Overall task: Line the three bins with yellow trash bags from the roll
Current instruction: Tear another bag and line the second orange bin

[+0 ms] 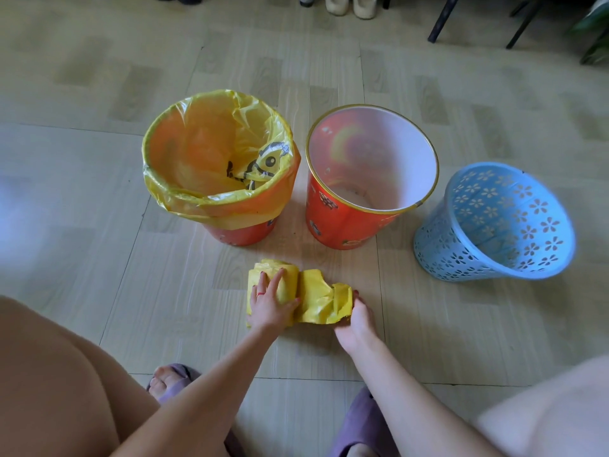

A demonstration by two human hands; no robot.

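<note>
Three bins stand in a row on the floor. The left red bin (244, 232) holds a yellow bag (204, 150) folded over its rim. The middle red bin (342, 222) and the blue perforated bin (494, 222) on the right have no bag in them. In front of them lies the yellow roll of bags (286, 285). My left hand (270, 301) presses flat on the roll. My right hand (356, 318) pinches the loose end of the bag (323, 301) pulled out to the right.
The floor is pale wood-pattern tile. My knees and purple slippers (174, 380) fill the bottom of the view. Shoes (349, 4) and black chair legs (441, 21) stand along the far edge.
</note>
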